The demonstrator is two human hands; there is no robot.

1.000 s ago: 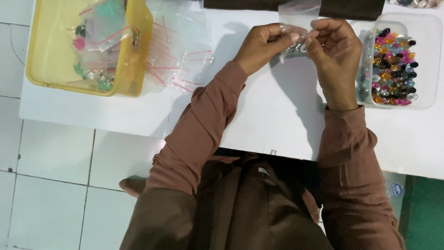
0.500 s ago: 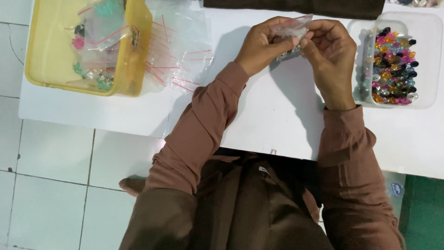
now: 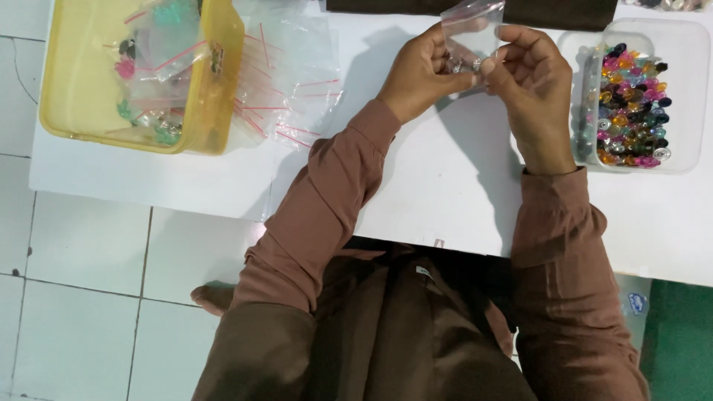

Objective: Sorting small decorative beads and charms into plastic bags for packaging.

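While a white table (image 3: 445, 193) fills most of the frame, a person in a brown long-sleeved garment sits at its near edge, both hands raised over the far side. At the left stands a yellow plastic tub (image 3: 82, 111) holding filled clear bags with pink seal strips and small coloured pieces; just beside it, spilling toward the middle, lies a loose heap of empty zip bags (image 3: 290, 96). At the right sits a clear rectangular tray (image 3: 683, 96) with a mound of small multicoloured gems (image 3: 627, 108) (amber, pink, blue, dark) piled against its left side.

Between the two containers, the left hand (image 3: 420, 74) and the right hand (image 3: 531, 82) meet around one small clear zip bag (image 3: 471, 22), its upper part standing above the fingers. Both hands are curled nearly closed, thumbs and forefingers pinching the bag's lower part from either side, where a few small shiny pieces (image 3: 475, 65) show at the fingertips. Whether those pieces sit inside the bag or against it cannot be told.

The risk, as it looks: the pieces are tiny and smooth and the film is slippery, so a slackened pinch or a tilted mouth could let them drop and scatter across the table, or roll off the near edge to the tiled floor (image 3: 96, 297).
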